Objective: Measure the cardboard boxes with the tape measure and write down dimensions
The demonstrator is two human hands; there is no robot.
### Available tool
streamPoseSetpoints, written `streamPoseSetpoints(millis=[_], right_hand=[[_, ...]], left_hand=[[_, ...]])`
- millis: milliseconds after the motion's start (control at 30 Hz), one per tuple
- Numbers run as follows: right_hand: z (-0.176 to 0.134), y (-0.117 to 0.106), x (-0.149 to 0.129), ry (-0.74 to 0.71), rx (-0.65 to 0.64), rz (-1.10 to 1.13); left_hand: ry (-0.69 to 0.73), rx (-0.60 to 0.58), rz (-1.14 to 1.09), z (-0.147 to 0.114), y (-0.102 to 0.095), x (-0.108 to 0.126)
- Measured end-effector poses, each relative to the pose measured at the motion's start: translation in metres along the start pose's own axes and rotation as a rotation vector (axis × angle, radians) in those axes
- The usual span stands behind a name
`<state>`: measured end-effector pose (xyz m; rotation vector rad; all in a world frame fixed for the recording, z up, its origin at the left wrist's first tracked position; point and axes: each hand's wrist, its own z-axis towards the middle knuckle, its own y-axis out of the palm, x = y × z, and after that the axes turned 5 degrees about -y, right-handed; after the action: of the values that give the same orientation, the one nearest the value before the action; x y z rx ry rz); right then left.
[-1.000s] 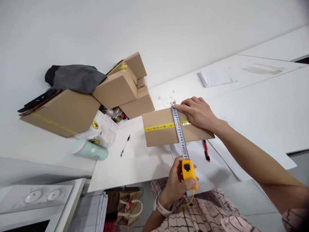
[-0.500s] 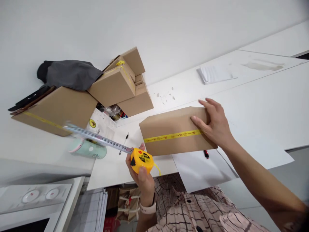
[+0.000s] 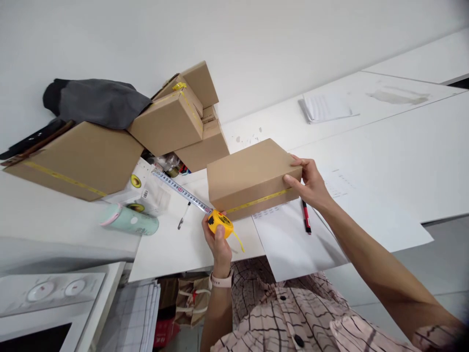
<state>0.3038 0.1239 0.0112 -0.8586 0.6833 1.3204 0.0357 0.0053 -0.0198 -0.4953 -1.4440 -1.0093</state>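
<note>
My left hand [image 3: 219, 244] is closed around a yellow tape measure [image 3: 222, 224], its numbered metal blade [image 3: 182, 192] pulled out toward the upper left. The case is at the near left corner of a brown cardboard box [image 3: 252, 176]; whether they touch, I cannot tell. Yellow printed tape [image 3: 262, 199] runs along the box's near side. My right hand [image 3: 309, 183] grips the box at its right end, thumb on the near side and fingers over the top. Under the box lie white paper sheets [image 3: 293, 249], with a red and black marker [image 3: 306, 217] on them.
Stacked cardboard boxes [image 3: 166, 124] and a dark grey cloth [image 3: 102, 103] fill the back left. A mint green bottle [image 3: 134, 220] lies near a pen [image 3: 184, 216]. Papers [image 3: 326, 107] rest at the back. A white appliance with knobs [image 3: 42, 291] stands at lower left.
The box has tilted so its top face shows more, and it has shifted left. My left hand has brought the tape measure up to the box's corner, its blade swinging up. More of the marker shows.
</note>
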Motion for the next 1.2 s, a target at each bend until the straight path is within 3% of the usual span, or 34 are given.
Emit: streamPoseSetpoints(millis=[200,267,333,433,600,733,900,1067,1200], right_hand=[[-0.001,0.005,0.038,-0.013,-0.021,-0.024],[-0.006,0.003,0.033,-0.013,0.005,-0.098],[-0.012,-0.001,0.017,-0.009,0.11,-0.206],[-0.018,-0.009,-0.021,0.051,0.282,-0.213],[-0.026,-0.025,-0.069,0.16,0.266,0.073],[-0.036,-0.037,-0.078,0.182,0.296,0.124],[-0.054,-0.046,-0.065,0.293,0.33,0.235],[-0.091,-0.021,-0.056,0.424,0.04,0.272],[-0.112,0.0,-0.055,0.434,-0.053,0.165]], left_hand=[[-0.061,-0.065,0.078,0.004,-0.002,-0.019],[0.001,-0.049,0.144,-0.002,-0.002,-0.014],[0.086,-0.079,0.237,-0.011,-0.002,-0.002],[0.103,-0.333,0.404,-0.028,-0.004,0.019],[-0.064,-0.826,0.711,-0.055,0.0,0.035],[-0.106,-1.041,0.851,-0.068,0.006,0.033],[-0.24,-1.048,0.845,-0.075,0.01,0.031],[-0.248,-0.86,0.702,-0.076,0.02,0.027],[-0.115,-0.871,0.606,-0.073,0.03,0.027]])
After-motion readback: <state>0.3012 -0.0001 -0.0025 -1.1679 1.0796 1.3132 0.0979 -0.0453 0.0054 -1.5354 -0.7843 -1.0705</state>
